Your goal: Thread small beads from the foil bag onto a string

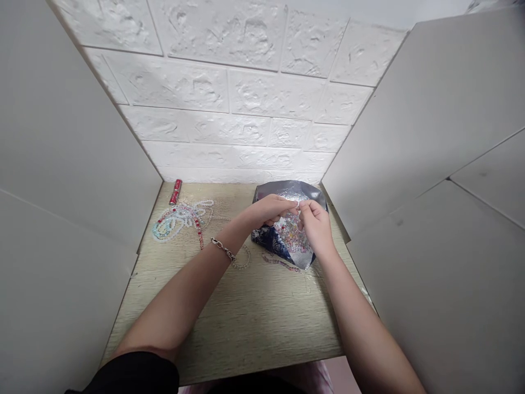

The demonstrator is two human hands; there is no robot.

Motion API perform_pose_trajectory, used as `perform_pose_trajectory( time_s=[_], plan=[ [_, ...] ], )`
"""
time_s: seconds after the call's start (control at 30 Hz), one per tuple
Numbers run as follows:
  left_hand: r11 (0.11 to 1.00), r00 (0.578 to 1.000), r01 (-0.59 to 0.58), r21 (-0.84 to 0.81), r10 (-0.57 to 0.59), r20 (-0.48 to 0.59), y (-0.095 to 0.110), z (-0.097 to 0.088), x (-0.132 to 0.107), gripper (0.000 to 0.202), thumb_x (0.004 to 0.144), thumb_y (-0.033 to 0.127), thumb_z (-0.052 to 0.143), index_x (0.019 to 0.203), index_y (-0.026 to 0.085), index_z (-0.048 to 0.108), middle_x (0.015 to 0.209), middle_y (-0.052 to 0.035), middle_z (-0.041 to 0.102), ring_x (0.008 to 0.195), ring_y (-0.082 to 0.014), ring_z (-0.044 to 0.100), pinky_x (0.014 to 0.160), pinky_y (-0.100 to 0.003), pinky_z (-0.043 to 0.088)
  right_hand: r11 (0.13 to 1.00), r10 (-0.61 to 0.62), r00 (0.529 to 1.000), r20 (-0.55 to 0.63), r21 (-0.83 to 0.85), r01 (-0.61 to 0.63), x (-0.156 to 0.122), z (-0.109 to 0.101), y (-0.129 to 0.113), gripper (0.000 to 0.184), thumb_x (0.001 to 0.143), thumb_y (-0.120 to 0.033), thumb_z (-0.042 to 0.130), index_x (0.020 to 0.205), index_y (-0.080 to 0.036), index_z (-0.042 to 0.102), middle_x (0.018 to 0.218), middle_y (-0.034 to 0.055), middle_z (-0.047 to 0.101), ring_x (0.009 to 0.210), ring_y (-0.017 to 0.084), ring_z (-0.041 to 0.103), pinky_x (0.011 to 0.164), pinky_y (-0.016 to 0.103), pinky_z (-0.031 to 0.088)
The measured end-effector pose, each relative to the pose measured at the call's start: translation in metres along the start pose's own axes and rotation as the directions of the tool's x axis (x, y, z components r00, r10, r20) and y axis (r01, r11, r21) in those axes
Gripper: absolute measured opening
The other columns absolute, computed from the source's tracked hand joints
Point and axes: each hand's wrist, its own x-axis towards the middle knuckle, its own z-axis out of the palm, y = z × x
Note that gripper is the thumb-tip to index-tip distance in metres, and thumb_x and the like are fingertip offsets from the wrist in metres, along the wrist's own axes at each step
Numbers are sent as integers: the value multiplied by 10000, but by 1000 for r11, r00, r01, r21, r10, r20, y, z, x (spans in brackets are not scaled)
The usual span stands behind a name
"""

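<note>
Head view: my left hand (273,210) and right hand (314,219) meet fingertip to fingertip directly above the bead bag (287,219), both pinched, probably on a bead.

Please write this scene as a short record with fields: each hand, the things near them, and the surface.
left hand: left hand pinches something small at the fingertips; what it is cannot be told
right hand: right hand meets the left hand, fingers pinched
under the hands: silver foil bag holding small coloured beads
left wrist: chain bracelet
far left: pile of beaded strands; small red tube
surface: wooden table
</note>
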Motion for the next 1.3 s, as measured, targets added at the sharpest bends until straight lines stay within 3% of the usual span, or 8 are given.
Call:
perform_pose_trajectory(
  time_s=[0.17, 0.3, 0.43, 0.63, 0.77, 0.9, 1.13, 1.3],
  plan=[
    [998, 997, -60, 11, 61, -55, 1, 1, 0, 209, 725, 345, 508, 618, 165, 510, 344, 81, 200, 302, -18, 142, 388, -221, 76, 879, 151, 988, 35, 453, -150, 2, 1, -4, 48, 705, -195, 477, 662, -186, 497, 484, -67, 394, 443, 57, 416, 457, 178, 401],
    [996, 992, -84, 23, 86, -88, 4, 1, 0, 247, 713, 324, 518, 541, 172, 427, 348, 81, 217, 302, -18, 163, 376, -215, 92, 737, 269, 956, 114, 615, -281, 5, 0, -3, 219, 583, -25, 462, 731, -176, 519, 661, -24, 576, 669, 87, 586, 711, 244, 501],
    [995, 989, -98, 32, 101, -105, 5, 2, 0, 238, 716, 320, 515, 552, 172, 427, 369, 77, 232, 308, -23, 184, 362, -213, 107, 728, 292, 949, 116, 617, -299, 6, 0, 1, 240, 607, -14, 492, 779, -179, 519, 809, 13, 642, 801, 90, 612, 788, 213, 483],
    [991, 986, -129, 32, 131, -100, 5, 3, -1, 210, 746, 304, 484, 588, 169, 459, 381, 77, 235, 313, -22, 182, 354, -204, 119, 787, 258, 966, 22, 575, -223, 4, 1, 0, 193, 696, -158, 537, 869, -205, 466, 727, 2, 642, 656, 96, 612, 636, 220, 502],
    [987, 986, -139, 77, 145, -85, 5, 4, -2, 196, 757, 318, 460, 651, 163, 520, 371, 79, 222, 312, -29, 169, 346, -202, 125, 901, 161, 985, -68, 418, -118, 1, 2, 0, 139, 748, -318, 501, 834, -209, 497, 467, -72, 459, 403, 66, 421, 419, 177, 357],
    [982, 987, -141, 125, 149, -56, 4, 3, -1, 224, 756, 362, 459, 683, 167, 541, 369, 83, 187, 312, -33, 167, 351, -195, 133, 928, 32, 995, -96, 372, 7, 2, 2, 3, 81, 720, -241, 490, 760, -204, 550, 487, -75, 290, 434, 58, 298, 442, 185, 275],
    [967, 979, -177, 185, 192, -68, 2, 3, 1, 249, 754, 380, 449, 701, 163, 559, 385, 76, 226, 333, -35, 202, 376, -189, 150, 982, -142, 987, -70, 119, 149, 7, -8, -1, 319, 678, -187, 550, 993, -238, 538, 747, -17, 532, 644, 91, 486, 612, 246, 408],
    [959, 968, -209, 193, 231, -96, -1, 2, 3, 277, 716, 415, 474, 674, 158, 569, 421, 63, 267, 368, -39, 234, 405, -207, 157, 985, -110, 989, -100, 123, 121, 2, -10, -12, 423, 652, -164, 590, 1065, -229, 522, 810, 15, 627, 720, 125, 578, 709, 297, 474]
  ],
)
